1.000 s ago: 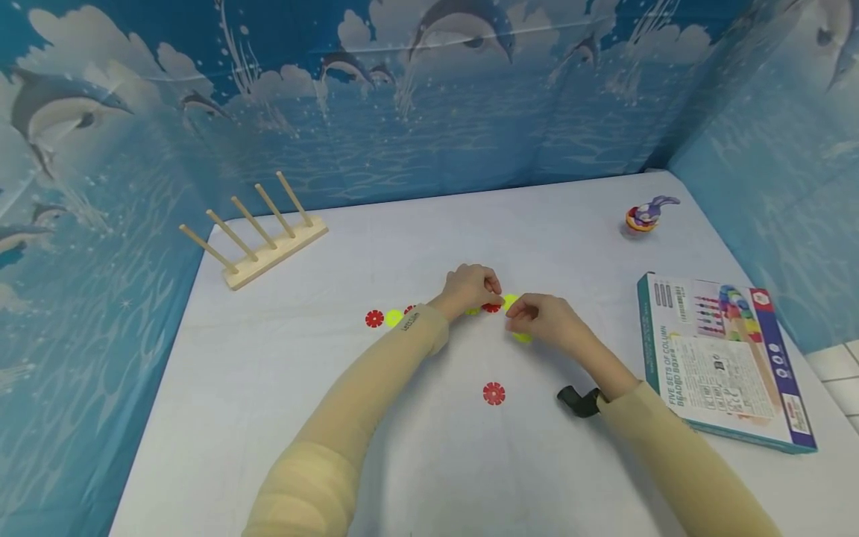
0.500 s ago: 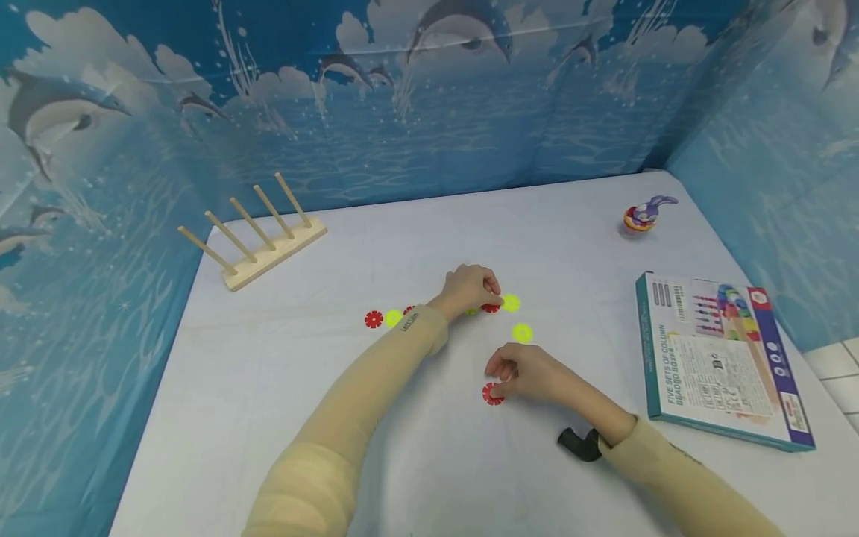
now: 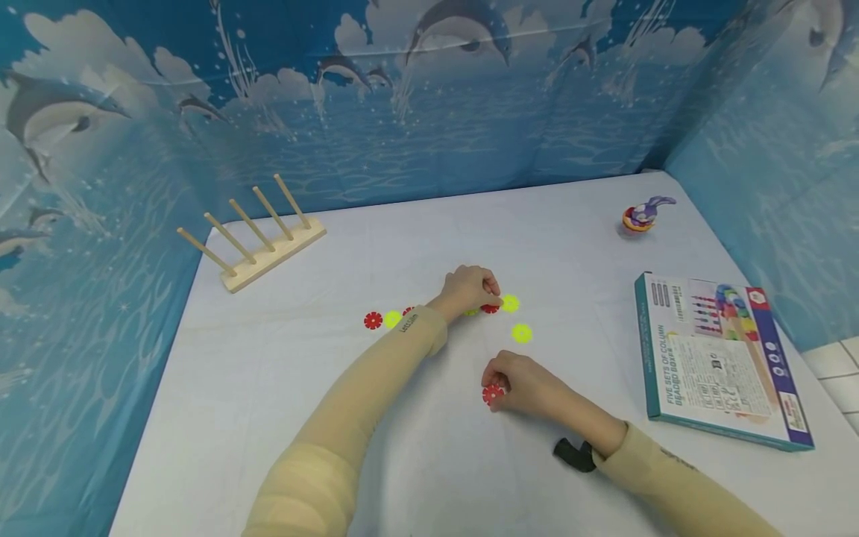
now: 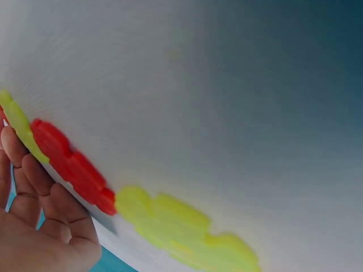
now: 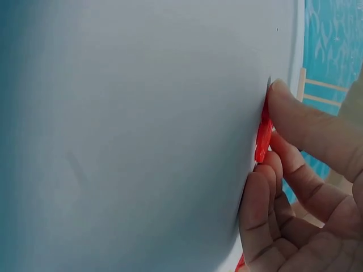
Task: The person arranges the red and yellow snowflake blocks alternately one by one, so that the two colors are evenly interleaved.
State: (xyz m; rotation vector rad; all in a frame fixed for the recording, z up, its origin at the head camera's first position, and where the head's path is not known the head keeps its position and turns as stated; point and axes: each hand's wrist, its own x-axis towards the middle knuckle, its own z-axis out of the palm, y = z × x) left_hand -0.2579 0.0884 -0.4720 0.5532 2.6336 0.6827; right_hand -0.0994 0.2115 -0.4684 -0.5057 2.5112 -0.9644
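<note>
In the head view, my right hand [image 3: 526, 384] pinches a red notched plastic building disc [image 3: 493, 394] at the front of the table. The right wrist view has the same red disc [image 5: 264, 133] edge-on between thumb and fingers. My left hand [image 3: 470, 289] stays at the right part of a row of red and yellow discs, thumb and fingers around a red disc [image 3: 491, 308]. Beside it sits a yellow disc [image 3: 510, 303]. Another yellow disc [image 3: 522, 333] lies apart, between the hands. My left sleeve hides the row's middle, where the left wrist view shows a yellow disc [image 4: 181, 229].
A wooden rack [image 3: 275, 255] with several upright pegs stands at the back left. At the right lies a flat toy box [image 3: 721, 362], and a purple rabbit figure [image 3: 642, 215] is behind it. A dolphin-print curtain [image 3: 429, 127] surrounds the white table [image 3: 288, 388].
My right hand left the yellow discs, came forward over the lone red disc, and now has thumb and fingers at its edges. The left hand has stayed at the row.
</note>
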